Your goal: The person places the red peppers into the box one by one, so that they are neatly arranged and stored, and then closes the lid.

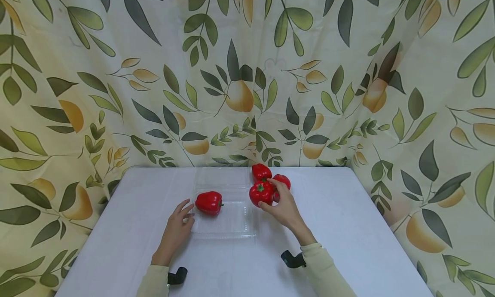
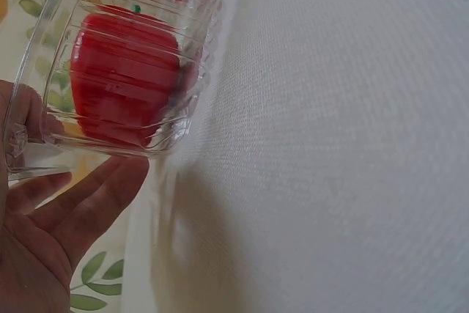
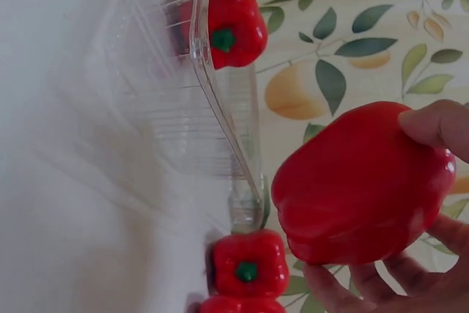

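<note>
A red bell pepper [image 1: 209, 203] lies on its side in the left part of a clear plastic container [image 1: 240, 221], its stem to the right. My left hand [image 1: 178, 228] is at the container's left wall, fingers extended; in the left wrist view the fingers [image 2: 102, 203] are right at its edge. My right hand [image 1: 285, 206] grips a second red bell pepper [image 1: 261, 193] between thumb and fingers, to the right of the container. The right wrist view shows this held pepper [image 3: 363, 185] raised, with the thumb on one side and fingertips under the other.
Two more red bell peppers, one at the back [image 1: 261, 171] and one partly behind my right hand [image 1: 283, 179], stand right of the container. The container's clear lid [image 1: 222, 176] lies folded back towards the leaf-patterned curtain [image 1: 247, 129]. A white cloth covers the table [image 1: 332, 228].
</note>
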### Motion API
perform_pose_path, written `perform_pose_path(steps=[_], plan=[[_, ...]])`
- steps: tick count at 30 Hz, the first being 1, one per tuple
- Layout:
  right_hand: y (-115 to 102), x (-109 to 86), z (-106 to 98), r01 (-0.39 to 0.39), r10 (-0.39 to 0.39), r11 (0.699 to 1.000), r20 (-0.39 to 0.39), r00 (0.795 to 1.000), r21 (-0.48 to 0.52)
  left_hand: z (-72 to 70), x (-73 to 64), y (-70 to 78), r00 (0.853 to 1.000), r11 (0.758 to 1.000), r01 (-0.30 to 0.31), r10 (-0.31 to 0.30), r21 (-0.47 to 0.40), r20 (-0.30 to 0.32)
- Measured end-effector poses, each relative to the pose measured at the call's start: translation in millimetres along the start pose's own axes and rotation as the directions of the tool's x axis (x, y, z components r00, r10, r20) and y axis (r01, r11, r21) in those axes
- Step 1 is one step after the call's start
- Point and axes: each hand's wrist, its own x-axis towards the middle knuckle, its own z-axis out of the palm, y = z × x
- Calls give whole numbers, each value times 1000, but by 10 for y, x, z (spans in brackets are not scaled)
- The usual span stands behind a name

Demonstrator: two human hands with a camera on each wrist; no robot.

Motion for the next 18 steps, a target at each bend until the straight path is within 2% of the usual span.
perform_pose_path(steps=[6, 13, 18], plan=[[-24, 2, 36, 15, -16, 1000, 33, 999, 26, 19, 9, -17, 1000, 1000, -12, 12, -7, -20], [-61, 2, 58, 42, -43, 998, 26, 999, 36, 16, 2, -11, 1000, 1000, -10, 10, -17, -16], [-77, 2, 76, 17, -21, 995, 43, 999, 94, 7, -1, -2, 1000, 1000, 6, -6, -22, -6]])
